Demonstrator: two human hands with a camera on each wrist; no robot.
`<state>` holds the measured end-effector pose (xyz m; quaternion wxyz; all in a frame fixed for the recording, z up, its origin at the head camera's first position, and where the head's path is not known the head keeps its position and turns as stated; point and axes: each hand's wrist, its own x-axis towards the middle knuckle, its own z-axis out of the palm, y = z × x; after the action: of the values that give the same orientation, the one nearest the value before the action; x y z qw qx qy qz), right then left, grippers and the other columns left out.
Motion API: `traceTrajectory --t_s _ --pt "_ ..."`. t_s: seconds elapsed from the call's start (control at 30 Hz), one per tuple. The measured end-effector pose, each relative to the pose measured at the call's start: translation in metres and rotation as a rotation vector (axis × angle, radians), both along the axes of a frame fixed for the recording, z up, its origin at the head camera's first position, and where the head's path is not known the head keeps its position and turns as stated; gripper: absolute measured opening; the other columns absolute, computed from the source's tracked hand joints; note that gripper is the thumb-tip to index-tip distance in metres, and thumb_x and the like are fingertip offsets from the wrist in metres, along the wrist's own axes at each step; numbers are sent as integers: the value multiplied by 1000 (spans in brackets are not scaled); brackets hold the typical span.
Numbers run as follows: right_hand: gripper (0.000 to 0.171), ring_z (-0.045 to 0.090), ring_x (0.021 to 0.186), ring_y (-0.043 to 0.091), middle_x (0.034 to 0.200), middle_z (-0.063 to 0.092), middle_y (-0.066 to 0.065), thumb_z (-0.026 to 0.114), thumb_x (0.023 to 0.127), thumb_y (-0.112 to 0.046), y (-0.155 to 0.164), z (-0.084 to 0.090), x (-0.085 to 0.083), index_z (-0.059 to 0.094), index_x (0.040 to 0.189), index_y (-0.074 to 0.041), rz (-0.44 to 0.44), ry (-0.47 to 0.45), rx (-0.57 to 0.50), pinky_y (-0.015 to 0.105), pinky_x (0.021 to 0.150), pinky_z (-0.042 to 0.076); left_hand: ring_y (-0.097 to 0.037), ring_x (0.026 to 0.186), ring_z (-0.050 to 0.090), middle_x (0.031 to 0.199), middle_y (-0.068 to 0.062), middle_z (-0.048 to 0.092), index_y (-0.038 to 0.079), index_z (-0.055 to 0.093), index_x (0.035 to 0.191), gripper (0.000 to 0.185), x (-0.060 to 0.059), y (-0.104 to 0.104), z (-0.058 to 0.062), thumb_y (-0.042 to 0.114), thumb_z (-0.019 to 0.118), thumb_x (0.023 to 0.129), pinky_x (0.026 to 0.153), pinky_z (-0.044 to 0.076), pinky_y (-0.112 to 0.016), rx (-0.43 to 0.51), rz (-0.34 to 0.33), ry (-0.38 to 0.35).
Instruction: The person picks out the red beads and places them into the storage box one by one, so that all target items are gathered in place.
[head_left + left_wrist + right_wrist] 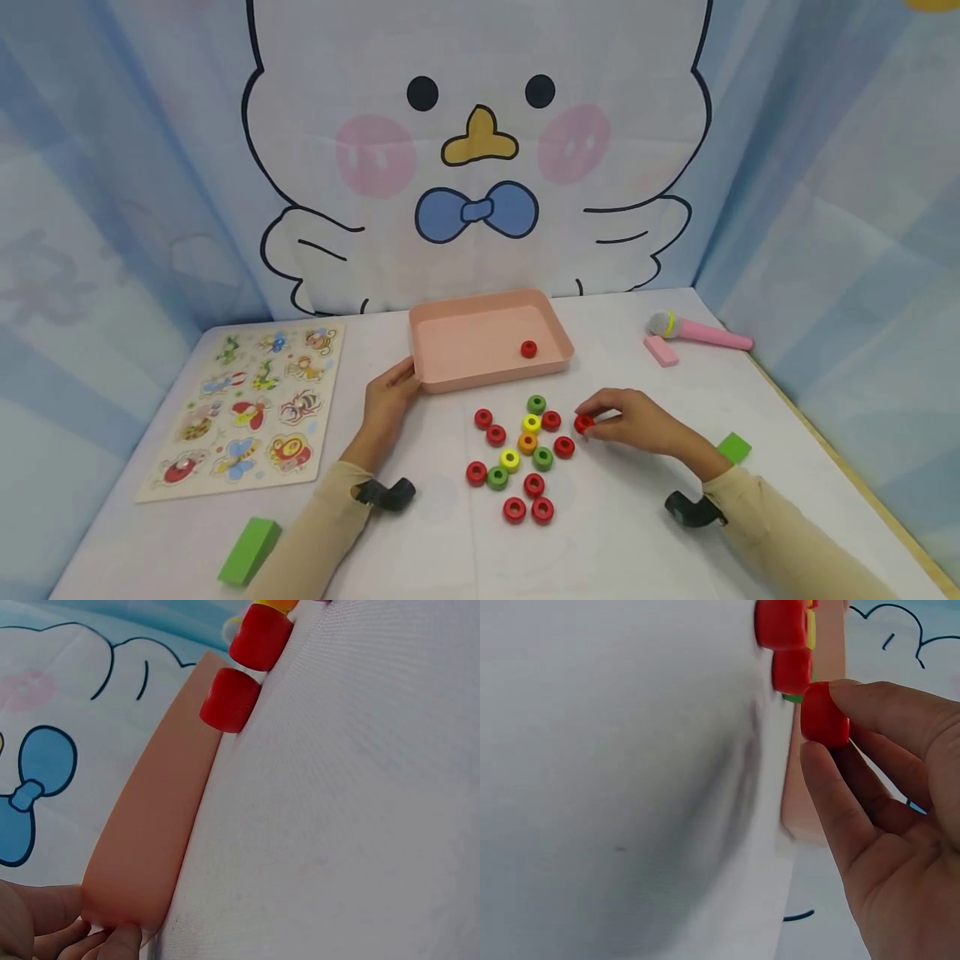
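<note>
My right hand [633,422] pinches a red ring-shaped bead [825,715] between thumb and fingers, at the right side of a loose group of beads. Red, green, yellow and orange beads lie there, among them an orange bead [528,442] and a green bead [536,404]. Behind them stands a shallow pink tray [465,384] with one red bead [528,349] inside, toward its right. At the tray's near left corner my left hand [390,402] holds the wall; the left wrist view shows the thumb and curled fingertips [124,941] against that corner.
A wooden insect picture board [247,408] lies at the left, with a green block [251,552] nearer me. To the right are a pink toy microphone [705,331], a pink block [661,351] and another green block [734,448] beside my right wrist. A printed curtain [480,267] hangs behind the table.
</note>
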<state>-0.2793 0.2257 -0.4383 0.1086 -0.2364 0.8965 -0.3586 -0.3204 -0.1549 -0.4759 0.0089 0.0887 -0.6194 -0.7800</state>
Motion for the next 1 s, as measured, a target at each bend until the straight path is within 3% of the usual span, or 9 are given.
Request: traceTrajectory --t_s 0.23,0.47,0.77,1.0 --pt "35 60 109 31 113 67 9 73 90 -13 -26 26 -55 66 123 -2 -49 73 14 47 95 51 -28 129 49 141 -24 50 -8 49 138 48 -4 -3 3 -9 58 91 104 43 -33 7 18 12" --pt "36 58 108 30 118 64 13 68 91 -10 -56 40 -113 64 126 0 -121 25 31 40 92 53 -28 128 50 139 -24 51 -8 50 137 47 -6 0 4 -9 59 91 103 45 -34 -2 21 25" --pt "35 54 107 31 118 62 15 72 89 -13 -72 18 -172 66 121 -1 -139 -13 61 43 98 49 -29 127 52 136 -24 54 -8 53 135 46 -3 4 -3 -8 60 90 104 44 -37 -52 34 22" --pt "33 55 108 31 118 62 14 71 90 -10 -86 4 -187 65 121 -2 -175 -110 74 43 100 47 -31 127 51 136 -26 52 -9 52 135 45 -2 0 -6 -7 60 90 102 46 -35 -77 32 40"
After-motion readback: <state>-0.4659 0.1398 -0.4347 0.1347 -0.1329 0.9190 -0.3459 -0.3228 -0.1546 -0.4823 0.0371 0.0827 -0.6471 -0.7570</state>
